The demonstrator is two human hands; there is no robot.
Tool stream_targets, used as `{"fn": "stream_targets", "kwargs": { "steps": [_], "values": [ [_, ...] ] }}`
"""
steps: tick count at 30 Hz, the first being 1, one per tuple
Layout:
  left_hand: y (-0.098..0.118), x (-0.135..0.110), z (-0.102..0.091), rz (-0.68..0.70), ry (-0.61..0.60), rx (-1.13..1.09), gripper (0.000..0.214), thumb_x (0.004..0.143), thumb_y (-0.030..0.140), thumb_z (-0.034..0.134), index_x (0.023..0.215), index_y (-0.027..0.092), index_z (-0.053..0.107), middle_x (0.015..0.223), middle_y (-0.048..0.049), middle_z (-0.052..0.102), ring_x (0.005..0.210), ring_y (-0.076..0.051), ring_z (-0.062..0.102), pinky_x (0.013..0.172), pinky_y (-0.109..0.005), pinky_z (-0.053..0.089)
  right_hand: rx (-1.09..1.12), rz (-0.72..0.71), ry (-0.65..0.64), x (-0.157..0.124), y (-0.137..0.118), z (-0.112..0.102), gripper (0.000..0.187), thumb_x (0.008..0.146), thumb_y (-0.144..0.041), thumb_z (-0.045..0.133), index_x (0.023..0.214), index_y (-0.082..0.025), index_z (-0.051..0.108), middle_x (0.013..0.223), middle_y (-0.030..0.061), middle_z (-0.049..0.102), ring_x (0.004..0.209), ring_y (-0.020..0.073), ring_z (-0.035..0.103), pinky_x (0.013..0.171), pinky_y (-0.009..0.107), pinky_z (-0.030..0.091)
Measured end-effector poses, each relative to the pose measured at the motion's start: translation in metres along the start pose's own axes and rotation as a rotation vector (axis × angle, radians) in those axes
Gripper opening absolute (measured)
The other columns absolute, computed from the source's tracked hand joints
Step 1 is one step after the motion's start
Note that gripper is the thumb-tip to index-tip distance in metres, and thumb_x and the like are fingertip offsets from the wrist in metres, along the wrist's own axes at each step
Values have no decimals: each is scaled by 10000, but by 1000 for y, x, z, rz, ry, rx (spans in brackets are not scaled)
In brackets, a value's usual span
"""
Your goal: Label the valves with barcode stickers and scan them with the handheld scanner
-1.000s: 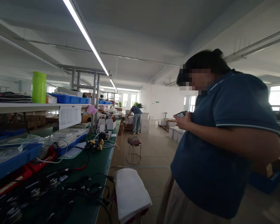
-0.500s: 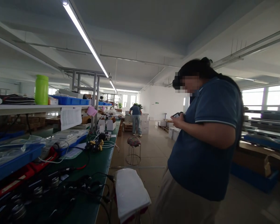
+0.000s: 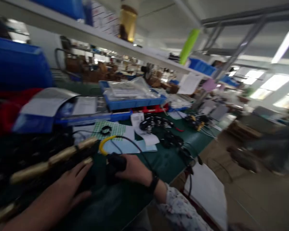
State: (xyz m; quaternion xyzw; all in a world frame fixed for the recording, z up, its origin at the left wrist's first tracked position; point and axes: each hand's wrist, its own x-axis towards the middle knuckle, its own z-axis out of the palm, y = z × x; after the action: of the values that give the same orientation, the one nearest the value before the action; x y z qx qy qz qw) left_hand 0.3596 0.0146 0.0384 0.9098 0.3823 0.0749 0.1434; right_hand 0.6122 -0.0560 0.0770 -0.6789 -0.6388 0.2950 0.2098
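On the green bench top, my right hand (image 3: 137, 170) is closed around a dark, blurred black part (image 3: 117, 162). A cable (image 3: 106, 141), yellow at one end and black further along, arches up beside it. To the left, my left hand (image 3: 67, 184) reaches over the bench with its fingers stretched and thumb apart. Its fingertips lie near a brass-coloured end piece; I cannot tell whether they touch it. Long brass-coloured cylindrical parts (image 3: 62, 155) with black bodies lie in a row just beyond that hand. Motion blur hides the finer detail.
Behind lie a green-dotted label sheet (image 3: 110, 129), papers and black cabled parts (image 3: 156, 123). A blue tray (image 3: 135, 103) of plastic bags stands further back beneath a shelf (image 3: 144, 53). To the right of the bench is a stool with a white cover (image 3: 207, 192).
The view has swung left and down from the aisle and a standing person to the bench. Both my hands now show, the right one around the black part.
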Motion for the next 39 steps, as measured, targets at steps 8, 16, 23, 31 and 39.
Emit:
{"fn": "stream_targets", "kwargs": {
  "steps": [8, 16, 23, 31, 39],
  "values": [
    [18, 17, 7, -99, 25, -160, 601, 702, 239, 718, 1228, 191, 432, 1265, -114, 444, 1113, -291, 522, 917, -401, 468, -202, -58, -75, 21, 2, 9, 494, 626, -213, 732, 1099, -216, 589, 1043, 55, 622, 919, 256, 601, 816, 329, 433],
    [35, 46, 22, 129, 66, -143, 532, 718, 185, 722, 1170, 205, 442, 1220, -91, 487, 1139, -258, 487, 965, -389, 434, -159, -42, -138, 33, 19, 0, 428, 578, -175, 719, 990, -187, 607, 937, 57, 634, 834, 237, 599, 757, 306, 438],
    [46, 62, -8, 43, 222, 54, 482, 817, 344, 621, 1216, 169, 416, 1255, -126, 457, 1118, -289, 456, 915, -418, 427, -165, 80, -111, 47, 41, -27, 404, 588, -233, 704, 961, -143, 575, 883, 64, 636, 800, 235, 583, 683, 301, 422],
    [-46, 16, -53, -213, 86, 459, 436, 858, 512, 485, 1082, 138, 509, 916, -110, 570, 856, -276, 545, 685, -344, 438, -108, 85, -107, 42, 45, -26, 442, 608, -257, 701, 1011, -134, 567, 924, 72, 632, 833, 244, 580, 722, 324, 430],
    [-58, 26, -52, -189, -30, 196, 485, 884, 589, 339, 1024, 173, 544, 868, -109, 605, 811, -260, 580, 679, -312, 420, -68, 74, -91, 40, 47, -25, 448, 600, -231, 704, 1022, -144, 579, 941, 69, 639, 846, 244, 587, 746, 331, 438]
  ]
}}
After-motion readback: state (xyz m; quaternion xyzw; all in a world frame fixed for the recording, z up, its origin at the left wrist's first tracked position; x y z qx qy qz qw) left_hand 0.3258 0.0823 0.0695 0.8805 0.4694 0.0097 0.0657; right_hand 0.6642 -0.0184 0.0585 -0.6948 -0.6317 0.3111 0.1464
